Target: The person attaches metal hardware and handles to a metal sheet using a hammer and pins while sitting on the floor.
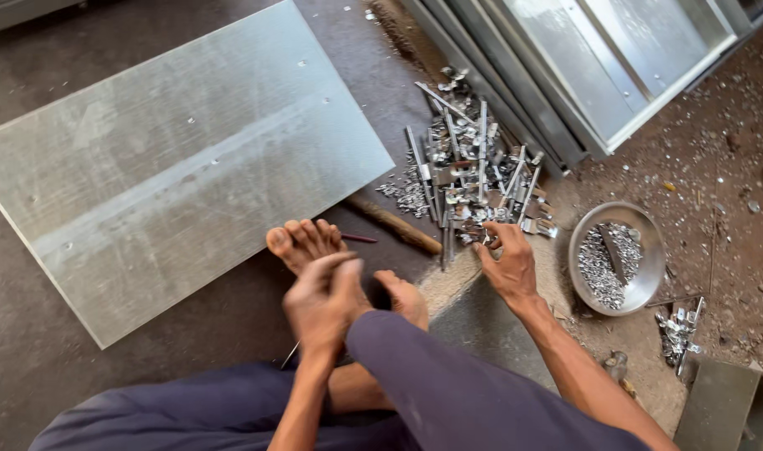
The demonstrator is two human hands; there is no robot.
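Upper left to centre of frame: large flat metal sheet point(173, 167) lying on the dark floor point(31, 367), its surface scratched, a few small holes visible; lower right corner of the sheet ends just above a bare foot point(305, 242).

Centre, lower half: left hand point(323, 305) motion-blurred, fingers curled downward over the feet; a thin metal rod point(290, 355) shows just below it, touching or held, cannot tell which; whether the hand grips anything cannot be told. A second bare foot point(405, 299) lies just right of this hand; dark trouser legs point(448, 401) fill the bottom edge.

Centre right: wooden handle point(394, 224) on the floor between sheet and scrap; above it a pile of small metal strips and brackets point(465, 171); right hand point(507, 263) at the lower edge of the pile, fingertips pinched together on a small metal piece point(487, 240).

Right: round metal bowl point(644, 288) holding small shiny fasteners point(603, 263), near the right hand but apart; a smaller cluster of metal bits point(678, 330) below the bowl; upper right, stacked metal frames point(598, 75).
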